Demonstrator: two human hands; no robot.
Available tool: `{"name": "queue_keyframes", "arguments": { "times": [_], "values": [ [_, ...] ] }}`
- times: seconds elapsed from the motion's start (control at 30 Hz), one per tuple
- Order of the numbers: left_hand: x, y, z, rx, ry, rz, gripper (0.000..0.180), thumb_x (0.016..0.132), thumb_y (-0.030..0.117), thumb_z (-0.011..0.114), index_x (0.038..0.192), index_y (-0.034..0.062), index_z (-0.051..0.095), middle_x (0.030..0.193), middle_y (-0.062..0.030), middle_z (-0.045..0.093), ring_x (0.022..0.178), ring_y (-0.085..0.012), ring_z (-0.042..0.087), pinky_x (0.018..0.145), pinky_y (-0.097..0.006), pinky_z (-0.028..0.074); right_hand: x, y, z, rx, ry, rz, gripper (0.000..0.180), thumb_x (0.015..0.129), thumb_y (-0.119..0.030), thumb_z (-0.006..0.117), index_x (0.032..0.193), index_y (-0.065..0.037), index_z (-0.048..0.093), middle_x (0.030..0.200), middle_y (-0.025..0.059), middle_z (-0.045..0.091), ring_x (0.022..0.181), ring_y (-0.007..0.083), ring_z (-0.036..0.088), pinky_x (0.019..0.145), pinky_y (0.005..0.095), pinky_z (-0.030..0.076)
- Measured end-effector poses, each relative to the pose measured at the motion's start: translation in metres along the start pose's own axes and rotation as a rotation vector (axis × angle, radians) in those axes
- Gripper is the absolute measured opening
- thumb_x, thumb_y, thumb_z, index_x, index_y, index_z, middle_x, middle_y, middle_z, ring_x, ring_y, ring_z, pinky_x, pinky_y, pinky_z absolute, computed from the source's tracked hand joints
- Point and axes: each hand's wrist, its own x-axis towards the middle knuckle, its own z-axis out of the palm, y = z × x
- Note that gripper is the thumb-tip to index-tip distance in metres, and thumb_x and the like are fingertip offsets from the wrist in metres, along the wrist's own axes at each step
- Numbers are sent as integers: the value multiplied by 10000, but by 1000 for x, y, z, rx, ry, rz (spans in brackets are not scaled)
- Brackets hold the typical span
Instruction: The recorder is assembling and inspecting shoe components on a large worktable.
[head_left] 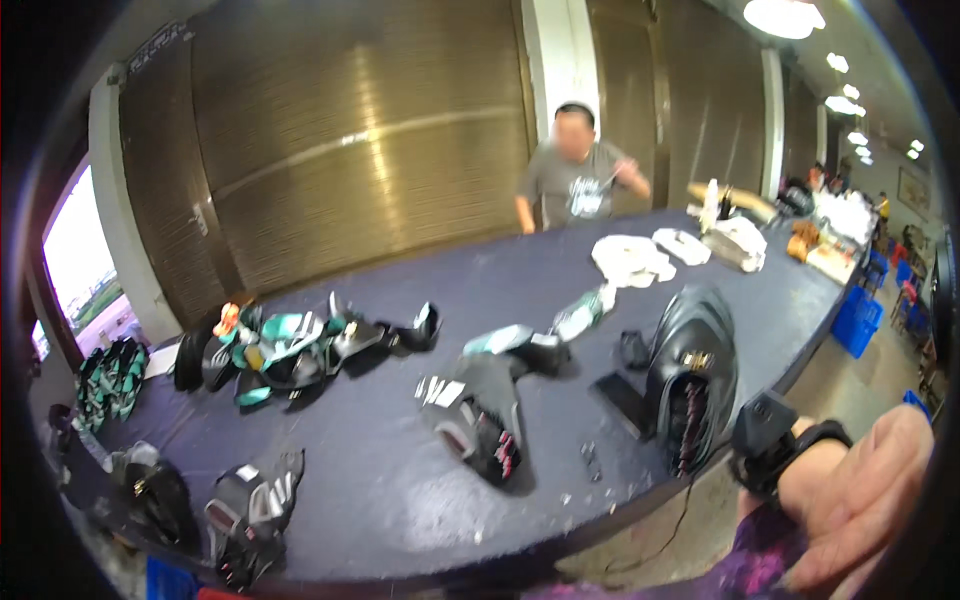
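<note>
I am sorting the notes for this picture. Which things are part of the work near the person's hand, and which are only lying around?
In hand or nearest:
right hand, empty
black shoe upper
dark shoe upper

Lying about:
green and black pile
white pieces
blue crate

Across the dark bench (400, 470), a person in a grey shirt (575, 185) stands; blue crates (858, 320) sit beside its far end.

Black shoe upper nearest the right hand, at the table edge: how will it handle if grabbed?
The black shoe upper looks soft and hollow, so probably floppy and light. It stands domed near the table edge, so a push may collapse or tip it. The right hand is not touching it.
</note>
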Motion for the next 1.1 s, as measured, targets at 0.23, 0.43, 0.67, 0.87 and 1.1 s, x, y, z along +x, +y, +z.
{"name": "queue_keyframes", "arguments": {
  "times": [0.23, 0.43, 0.67, 0.87, 1.1],
  "values": [
    [-1, -1, -11, 46, -10, 15, 281, 789, 264, 530, 926, 18, 542, 998, -84, 533, 866, -165, 546, 734, -275, 452, 32, -1, -14, -27, 49, -70, 258, 693, -94, 662, 863, -52, 473, 693, 61, 510, 608, 148, 521, 547, 241, 438],
    [-20, -6, -10, 51, -10, -54, 302, 792, 283, 520, 934, 18, 538, 1011, -94, 523, 869, -174, 545, 734, -283, 453, 11, -9, -13, -31, 64, -72, 268, 700, -103, 661, 876, -48, 467, 698, 64, 510, 610, 146, 525, 542, 239, 440],
    [-21, -14, -7, 37, -5, -91, 325, 794, 306, 508, 944, 19, 533, 1026, -106, 512, 872, -185, 543, 734, -293, 454, 25, -27, -19, -52, 67, -102, 279, 708, -112, 659, 892, -44, 461, 705, 68, 511, 612, 143, 529, 536, 238, 443],
    [-26, -23, 1, 30, -50, -140, 346, 797, 326, 497, 953, 19, 528, 1040, -116, 503, 874, -194, 542, 734, -301, 455, 23, -32, -29, -72, 80, -139, 290, 714, -121, 658, 905, -40, 455, 710, 71, 511, 613, 141, 532, 530, 237, 445],
    [-32, -31, 24, -7, -82, -151, 369, 799, 349, 485, 963, 20, 523, 1055, -128, 492, 877, -204, 540, 734, -311, 456, 49, -50, -50, -63, 71, -207, 302, 722, -130, 656, 920, -36, 449, 717, 75, 511, 615, 139, 536, 524, 235, 448]
  ]
}}
